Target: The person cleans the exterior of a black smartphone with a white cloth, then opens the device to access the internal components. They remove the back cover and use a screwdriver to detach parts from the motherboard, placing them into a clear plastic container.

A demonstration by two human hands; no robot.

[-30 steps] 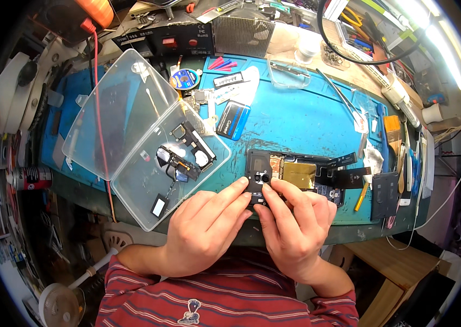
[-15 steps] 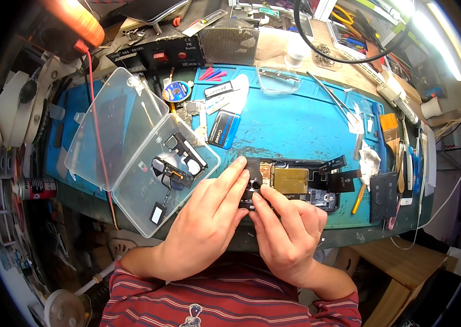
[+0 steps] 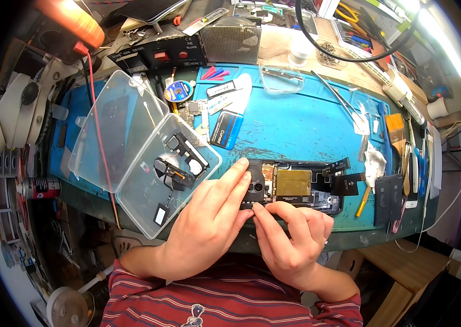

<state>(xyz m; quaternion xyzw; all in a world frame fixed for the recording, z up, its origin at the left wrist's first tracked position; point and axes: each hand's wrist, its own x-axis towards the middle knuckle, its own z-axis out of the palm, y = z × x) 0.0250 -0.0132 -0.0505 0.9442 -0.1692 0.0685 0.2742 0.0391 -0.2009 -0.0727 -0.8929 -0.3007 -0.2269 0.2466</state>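
Observation:
An opened smartphone [image 3: 294, 182] lies lengthwise on the blue mat, its inner parts exposed. A gold-coloured plate fills its middle, and a black cover with a round camera lens [image 3: 258, 187] sits toward its left end. My left hand [image 3: 203, 220] grips that left end, index and middle fingers along the top and the thumb at the near edge. Beside that thumb, my right hand [image 3: 293, 240] has its thumb and index finger pinched at the phone's near edge. Whatever lies between these fingertips is hidden. Black flex strips [image 3: 347, 184] stick out over the phone's right end.
Left of the phone stands an open clear plastic case [image 3: 149, 220] holding loose phone parts. Behind are a blue and black battery box [image 3: 226, 129], a solder spool [image 3: 178, 91] and tweezers [image 3: 339, 97]. At right lie a black flat part [image 3: 388, 199] and several hand tools.
My right fingertips have moved from beside the camera lens down to the phone's near edge, uncovering the lens. The left hand keeps its hold.

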